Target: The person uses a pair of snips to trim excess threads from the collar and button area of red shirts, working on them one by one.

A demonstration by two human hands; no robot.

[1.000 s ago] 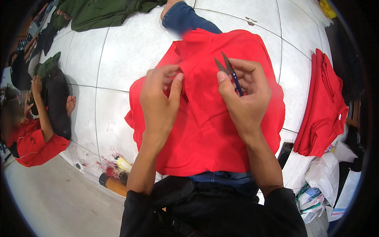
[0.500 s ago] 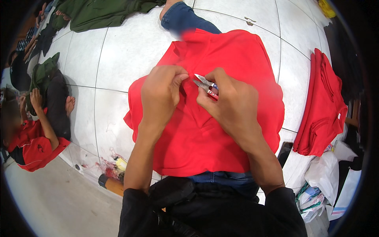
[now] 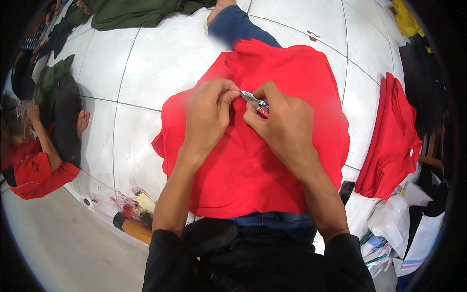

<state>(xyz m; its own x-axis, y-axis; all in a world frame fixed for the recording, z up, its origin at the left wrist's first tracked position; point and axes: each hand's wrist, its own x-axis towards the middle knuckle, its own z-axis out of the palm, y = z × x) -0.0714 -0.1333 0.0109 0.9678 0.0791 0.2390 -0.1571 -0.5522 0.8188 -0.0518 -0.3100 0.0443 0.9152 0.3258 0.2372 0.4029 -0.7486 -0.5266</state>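
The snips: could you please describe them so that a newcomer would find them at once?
In the middle of the picture, find the big red garment. Over it, the right hand holds the snips, their tips pointing toward the left hand. Their grey blades and blue and red handle parts set them apart from the plain red garment beneath.

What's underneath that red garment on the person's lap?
Blue jeans peek out at the near edge of the red garment; whatever else lies beneath is covered, so I can't tell.
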